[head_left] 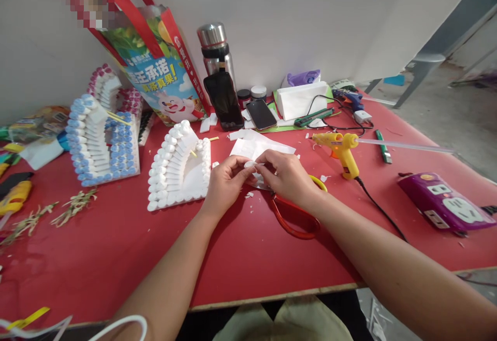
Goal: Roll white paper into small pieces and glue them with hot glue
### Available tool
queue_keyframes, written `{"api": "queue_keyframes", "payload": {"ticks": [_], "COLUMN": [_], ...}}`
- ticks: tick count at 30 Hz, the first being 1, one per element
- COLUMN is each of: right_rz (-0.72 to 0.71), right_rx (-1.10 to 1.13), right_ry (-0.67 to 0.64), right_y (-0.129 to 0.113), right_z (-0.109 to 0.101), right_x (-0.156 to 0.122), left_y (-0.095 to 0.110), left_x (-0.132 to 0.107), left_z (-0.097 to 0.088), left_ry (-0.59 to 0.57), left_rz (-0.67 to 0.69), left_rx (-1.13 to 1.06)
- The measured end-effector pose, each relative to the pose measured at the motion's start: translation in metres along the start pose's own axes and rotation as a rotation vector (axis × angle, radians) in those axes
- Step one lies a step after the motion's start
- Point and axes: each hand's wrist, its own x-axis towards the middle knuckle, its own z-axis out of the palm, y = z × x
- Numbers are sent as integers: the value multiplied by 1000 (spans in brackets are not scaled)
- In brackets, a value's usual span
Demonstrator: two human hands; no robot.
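My left hand (229, 181) and my right hand (285, 175) meet over the middle of the table, fingertips pinched together on a small white piece (249, 164) whose kind is too small to make out. Behind the fingers lie white paper sheets (254, 144). Scissors with red and yellow handles (297, 235) rest partly under my right hand and wrist. Left of my left hand stands a white craft model (176, 170) with rounded white knobs along its edges and a stepped inner part. White scraps (249, 194) are scattered below my fingers.
A yellow glue gun (344, 154) with a clear stick and a purple power strip (446, 204) are at right. A blue-and-white model (91, 144) stands left. Along the back are a shopping bag (155, 72), a steel flask (213, 38), phones (262, 113) and a green cutter (383, 147).
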Motion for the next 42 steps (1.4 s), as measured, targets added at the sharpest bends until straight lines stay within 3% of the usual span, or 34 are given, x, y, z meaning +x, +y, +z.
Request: {"api": "queue_keyframes", "payload": {"ticks": [5, 16, 27, 36, 42], "right_rz": [-65, -23, 202, 375, 425], "right_rx": [-27, -3, 449, 672, 717], "right_ry": [-7, -50, -224, -155, -138], "right_y": [2, 0, -3, 4, 5], "right_z": [-1, -2, -3, 2, 0], "right_x": [0, 1, -1, 6, 7], "left_y": [1, -2, 1, -6, -6], "left_x": [0, -1, -5, -2, -2], "left_z": [-1, -5, -7, -10, -5], "left_ry": [-7, -46, -39, 28, -49], "left_rz": [16, 45, 162, 390, 224], "left_rx": [4, 135, 308, 659, 407]}}
